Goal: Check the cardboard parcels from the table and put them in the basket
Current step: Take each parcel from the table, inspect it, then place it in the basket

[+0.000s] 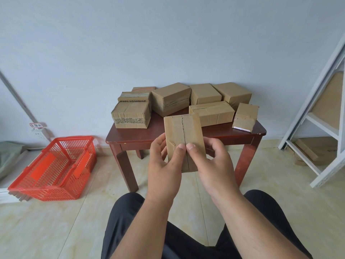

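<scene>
You hold one taped cardboard parcel (183, 141) up in front of the dark wooden table (186, 134), taped seam facing you. Your left hand (164, 165) wraps its left edge, fingers curled behind, thumb (179, 149) pressed flat on the front beside the seam. Your right hand (214, 161) grips the right edge the same way, thumb (192, 148) just across the seam, the two thumb tips nearly touching. Eight more cardboard parcels (211, 113) sit crowded on the tabletop. The red plastic basket (54, 169) stands on the tiled floor, left of the table, well apart from your hands.
</scene>
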Demonstrator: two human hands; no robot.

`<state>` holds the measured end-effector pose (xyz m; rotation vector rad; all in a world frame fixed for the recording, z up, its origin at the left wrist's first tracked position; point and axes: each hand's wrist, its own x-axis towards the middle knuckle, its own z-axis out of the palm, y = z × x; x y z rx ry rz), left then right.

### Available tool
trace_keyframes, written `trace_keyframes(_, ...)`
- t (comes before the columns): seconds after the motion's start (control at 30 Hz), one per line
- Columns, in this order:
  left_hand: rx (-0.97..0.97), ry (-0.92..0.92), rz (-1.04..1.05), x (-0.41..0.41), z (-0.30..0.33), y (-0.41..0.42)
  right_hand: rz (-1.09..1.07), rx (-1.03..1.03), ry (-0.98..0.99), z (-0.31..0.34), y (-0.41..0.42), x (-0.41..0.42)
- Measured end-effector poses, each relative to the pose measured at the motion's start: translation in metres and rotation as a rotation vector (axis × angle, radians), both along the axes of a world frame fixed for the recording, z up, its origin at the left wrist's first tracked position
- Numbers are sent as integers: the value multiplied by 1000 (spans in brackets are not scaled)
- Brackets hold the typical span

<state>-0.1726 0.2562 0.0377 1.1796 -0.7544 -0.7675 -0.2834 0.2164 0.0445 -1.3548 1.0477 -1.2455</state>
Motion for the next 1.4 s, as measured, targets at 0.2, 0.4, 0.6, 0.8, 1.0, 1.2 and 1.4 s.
trace_keyframes(0.2,0,-1,-78,0,3,-1,8,6,6,0,3,-2)
trace_keyframes(0.4,15,-49,-48,-5,-1,0,-35,34,-30,5,-2,-2)
trace_keyframes(0.6,31,-33,-10,-1,3,1,54,-8,-22,6,0,-2)
trace_keyframes(0.8,32,-30,46,-1,10,1,97,-20,-11,10,4,-4)
trace_keyframes(1.0,39,-115,52,-9,8,2,-23,3,3,14,-2,-3)
trace_keyframes(1.2,35,-52,86,-3,20,-2,19,-24,29,12,1,-1)
trace_keyframes(1.4,42,-112,102,-6,16,-3,-23,-21,11,12,0,0)
